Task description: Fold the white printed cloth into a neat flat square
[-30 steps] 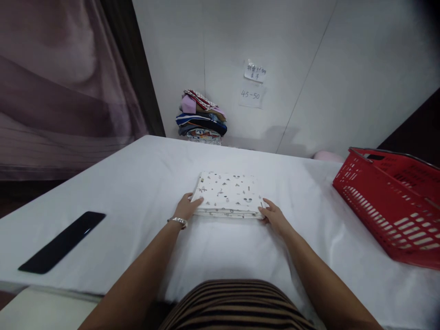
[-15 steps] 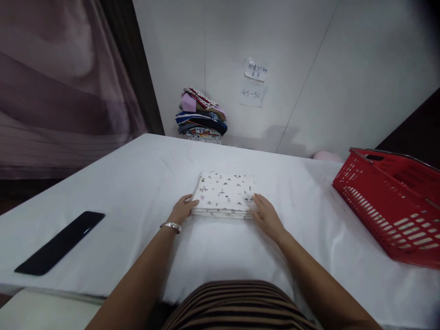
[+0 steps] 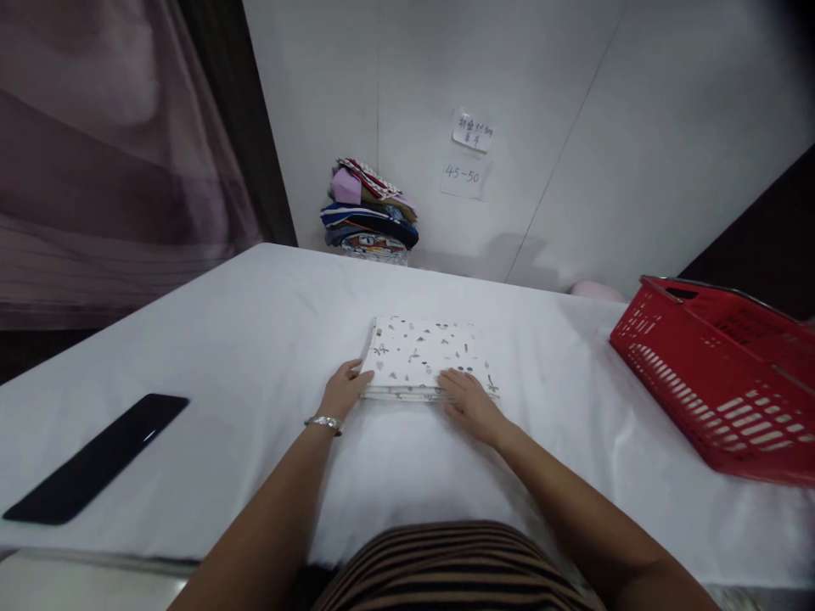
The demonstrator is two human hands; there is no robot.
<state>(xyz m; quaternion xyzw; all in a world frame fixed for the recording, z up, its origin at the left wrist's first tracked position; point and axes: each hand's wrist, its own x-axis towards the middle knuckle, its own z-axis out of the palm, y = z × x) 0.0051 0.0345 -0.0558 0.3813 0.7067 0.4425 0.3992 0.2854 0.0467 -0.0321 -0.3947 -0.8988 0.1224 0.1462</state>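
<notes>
A folded white cloth (image 3: 407,350) with small scattered prints lies flat in front of me, its layers showing along the near edge. My left hand (image 3: 344,389) is at its near left corner; one digit touches the top while another stretches along the side. Farther right, my right hand (image 3: 469,400) lies over the near edge with its fingers stretched flat on the top layer. A silver bracelet (image 3: 326,423) circles my left wrist.
White fabric covers the table (image 3: 255,339). A red plastic basket (image 3: 713,382) stands at the right. On the left lies a flat black panel (image 3: 98,458). Folded clothes (image 3: 370,208) are piled beyond the far edge, beside paper signs (image 3: 464,176) on the wall.
My right hand has slid left from the cloth's right end onto its top, baring the near right corner. My left hand stays at the left corner. The view has shifted slightly.
</notes>
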